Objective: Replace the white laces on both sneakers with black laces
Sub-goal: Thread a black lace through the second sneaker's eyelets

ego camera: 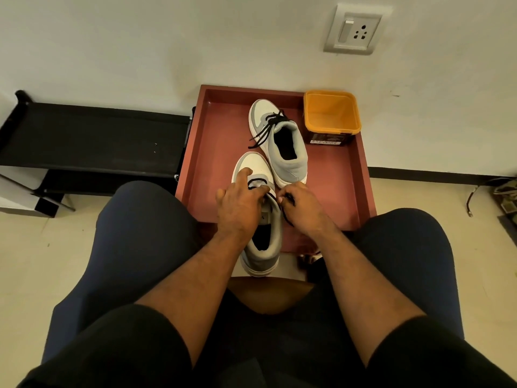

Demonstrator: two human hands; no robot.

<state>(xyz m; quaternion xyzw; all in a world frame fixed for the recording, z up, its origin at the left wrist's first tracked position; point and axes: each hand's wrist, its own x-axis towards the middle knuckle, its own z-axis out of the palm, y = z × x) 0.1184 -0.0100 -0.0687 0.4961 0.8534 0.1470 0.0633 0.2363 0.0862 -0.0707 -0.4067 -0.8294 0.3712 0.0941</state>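
Lying toe-away on the red tray (361, 175), the near sneaker (258, 217) ran lengthwise between both hands, the left hand (240, 204) gripping its tongue, the right hand (303, 205) pinching the black lace (288, 198) just beside its right eyelets.

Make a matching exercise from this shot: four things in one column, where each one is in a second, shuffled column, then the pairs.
Things:
1. far sneaker
2. near sneaker
3. orange tub
4. wall socket

Places:
A. far right corner of the red tray
B. under the hands, left hand and right hand, heel jutting over the tray's near edge
C. on the wall above the tray
D. middle of the tray, black lace ends loose

Pairs: 1-D, 2-B, 3-A, 4-C
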